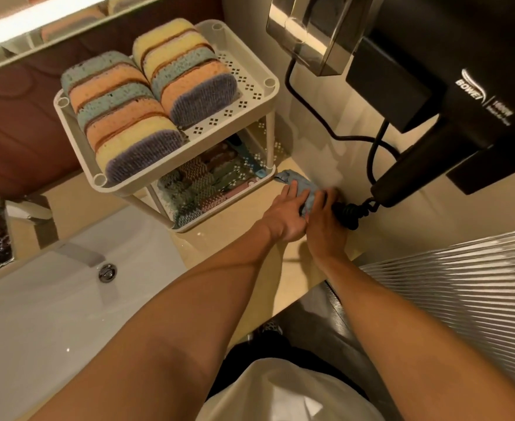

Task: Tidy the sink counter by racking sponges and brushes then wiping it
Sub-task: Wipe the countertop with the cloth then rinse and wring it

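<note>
A white two-tier rack (257, 95) stands on the beige counter (222, 235) beside the sink. Two rows of several sponges (146, 95) in blue, orange and yellow stand on edge on its top tier. Brushes (201, 186) lie on the lower tier. A crumpled blue cloth (303, 185) lies on the counter right of the rack, against the wall. My left hand (283, 214) presses flat on the cloth. My right hand (326, 226) grips the cloth's right part, beside the coiled black cord.
A black wall-mounted hair dryer (451, 110) hangs at the upper right, its coiled cord (352, 212) resting on the counter by my right hand. A white sink basin (52, 302) with a chrome drain (108, 273) lies at the left. A ribbed metal surface (463, 293) is on the right.
</note>
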A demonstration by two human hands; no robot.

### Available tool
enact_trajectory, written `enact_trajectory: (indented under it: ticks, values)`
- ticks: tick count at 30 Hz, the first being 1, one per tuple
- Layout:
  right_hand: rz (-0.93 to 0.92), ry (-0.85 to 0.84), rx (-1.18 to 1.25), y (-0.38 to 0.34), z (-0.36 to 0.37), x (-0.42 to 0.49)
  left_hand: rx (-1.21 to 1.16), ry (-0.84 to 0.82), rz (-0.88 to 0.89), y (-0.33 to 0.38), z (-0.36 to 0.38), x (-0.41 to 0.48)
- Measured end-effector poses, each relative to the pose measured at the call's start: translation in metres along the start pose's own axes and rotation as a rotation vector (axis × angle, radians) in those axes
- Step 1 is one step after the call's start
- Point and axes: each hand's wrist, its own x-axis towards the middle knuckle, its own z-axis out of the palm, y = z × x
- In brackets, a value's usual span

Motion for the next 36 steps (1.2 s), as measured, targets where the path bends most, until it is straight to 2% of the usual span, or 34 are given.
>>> enact_trajectory:
  ticks: [4, 11, 17, 22, 31, 36]
  values:
    - [-0.068, -0.019, -0.016, 0.014, 0.004, -0.011, -0.030, -0.045, 0.001, 0.006, 0.009, 0.000]
    - [-0.097, -0.058, -0.039, 0.030, 0.002, -0.038, 0.066, -0.144, 0.051, 0.017, 0.018, -0.011]
    - [-0.029, -0.031, -0.122, 0.045, 0.007, -0.057, 0.172, -0.151, 0.129, 0.018, 0.040, -0.013]
    - [0.002, 0.027, -0.003, 0.045, 0.002, -0.072, 0.186, -0.159, 0.132, 0.020, 0.048, -0.024]
    - [0.055, -0.074, 0.147, 0.066, 0.002, -0.089, 0.217, -0.238, 0.140, 0.023, 0.064, -0.047]
    - [0.106, -0.038, 0.230, 0.057, -0.009, -0.111, 0.159, -0.250, 0.161, 0.016, 0.070, -0.068]
